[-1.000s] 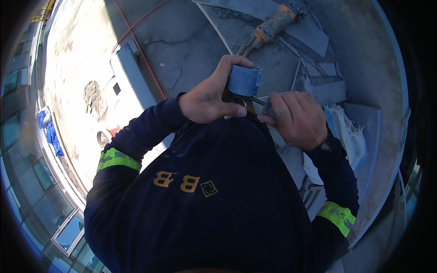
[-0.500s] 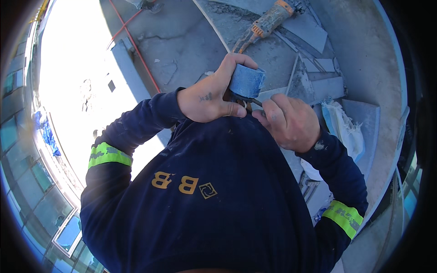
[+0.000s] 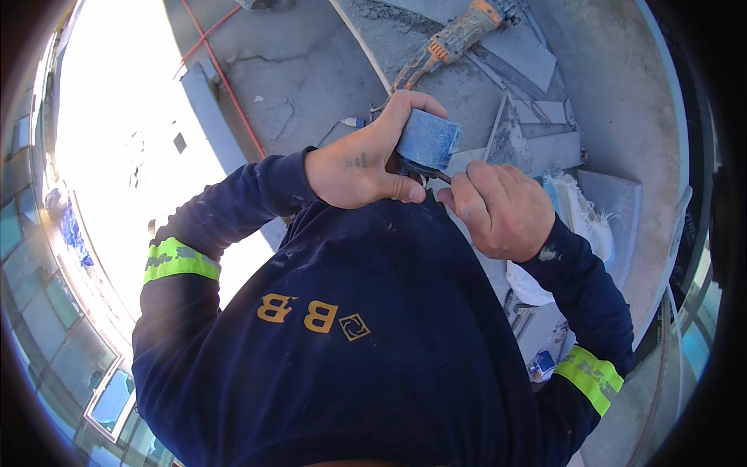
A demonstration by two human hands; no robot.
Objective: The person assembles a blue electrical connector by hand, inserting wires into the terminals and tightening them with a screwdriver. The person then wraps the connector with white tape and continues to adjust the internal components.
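Observation:
My left hand (image 3: 366, 159) is wrapped round a dusty blue cylinder (image 3: 429, 138) with a dark lower rim, held just in front of my chest. Its thumb presses low on the near side, where a small pale bit shows. Beside it, my right hand (image 3: 502, 208) is closed, thumb against curled fingers, on a thin dark rod (image 3: 444, 177). The rod runs toward the cylinder's dark underside. Most of the rod lies hidden in my fist, so its kind cannot be made out, and what it touches under the cylinder is also hidden.
A dusty orange-and-grey power tool (image 3: 459, 37) lies ahead on the floor. Broken grey slabs (image 3: 556, 148) and a torn white sack (image 3: 589, 226) lie to the right, beside a curved wall (image 3: 634, 101). A red cable (image 3: 229, 89) crosses the floor at left, near a sunlit strip.
Both hands and the blue cylinder sit slightly further right in the picture, while the surroundings have shifted a little left. The grip of each hand looks the same.

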